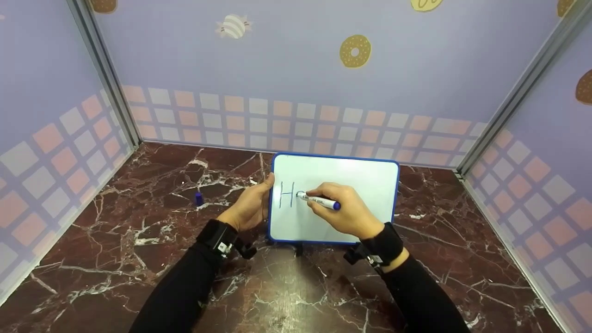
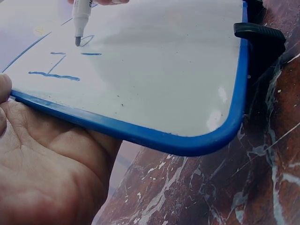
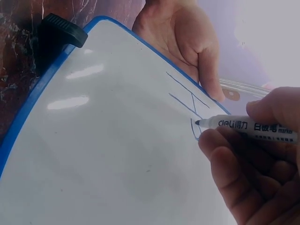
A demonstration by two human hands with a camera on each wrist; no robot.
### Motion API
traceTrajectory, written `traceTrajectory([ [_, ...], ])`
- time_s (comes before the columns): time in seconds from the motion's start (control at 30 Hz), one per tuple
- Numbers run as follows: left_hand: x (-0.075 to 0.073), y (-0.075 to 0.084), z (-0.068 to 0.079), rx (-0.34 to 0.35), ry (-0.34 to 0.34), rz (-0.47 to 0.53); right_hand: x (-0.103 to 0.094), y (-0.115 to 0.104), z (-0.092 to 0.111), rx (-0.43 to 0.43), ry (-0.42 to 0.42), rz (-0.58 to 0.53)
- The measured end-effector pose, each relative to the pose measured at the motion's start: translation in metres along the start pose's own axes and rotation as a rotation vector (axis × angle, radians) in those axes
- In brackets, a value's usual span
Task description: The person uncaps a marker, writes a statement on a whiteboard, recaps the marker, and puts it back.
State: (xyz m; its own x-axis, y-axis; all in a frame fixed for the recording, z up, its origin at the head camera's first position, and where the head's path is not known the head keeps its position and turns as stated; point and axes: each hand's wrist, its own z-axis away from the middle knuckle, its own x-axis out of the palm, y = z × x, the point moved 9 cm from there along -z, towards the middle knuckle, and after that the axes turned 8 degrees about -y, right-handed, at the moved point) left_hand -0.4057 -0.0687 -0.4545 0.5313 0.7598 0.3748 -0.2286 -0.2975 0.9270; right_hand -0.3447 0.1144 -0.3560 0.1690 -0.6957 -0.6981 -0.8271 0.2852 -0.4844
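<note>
A small whiteboard [image 1: 360, 178] with a blue frame stands tilted on the table. My left hand [image 1: 252, 206] grips its left edge, thumb at the front and fingers behind; in the left wrist view the palm [image 2: 51, 164] lies under the blue rim. Between the thumb and fingers of my right hand [image 1: 344, 210] is a white marker [image 1: 321, 201] with a blue end. Its dark tip [image 3: 198, 123] touches the board beside a blue letter H [image 1: 286, 194]. Right of the H is a small curved stroke [image 2: 87, 40], partly hidden by the marker in the head view.
A blue marker cap [image 1: 199, 199] lies on the dark red marbled table [image 1: 152, 231], left of the board. Black feet [image 2: 260, 37] hold the board's lower edge. Patterned lilac walls [image 1: 296, 69] close off the back and both sides.
</note>
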Motion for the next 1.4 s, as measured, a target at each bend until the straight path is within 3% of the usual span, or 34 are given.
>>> traceTrajectory([
  [0.33, 0.0004, -0.0007, -0.0009, 0.0, 0.002, -0.001, 0.004, 0.0021, 0.0007, 0.064, -0.078, -0.027],
  [0.93, -0.0011, -0.0009, -0.0023, 0.001, 0.009, 0.003, -0.0018, 0.0091, 0.0034, 0.161, -0.096, -0.049],
  [1.4, 0.0006, -0.0003, 0.0002, 0.006, 0.014, 0.011, -0.0034, 0.0089, 0.004, 0.166, -0.088, -0.048],
])
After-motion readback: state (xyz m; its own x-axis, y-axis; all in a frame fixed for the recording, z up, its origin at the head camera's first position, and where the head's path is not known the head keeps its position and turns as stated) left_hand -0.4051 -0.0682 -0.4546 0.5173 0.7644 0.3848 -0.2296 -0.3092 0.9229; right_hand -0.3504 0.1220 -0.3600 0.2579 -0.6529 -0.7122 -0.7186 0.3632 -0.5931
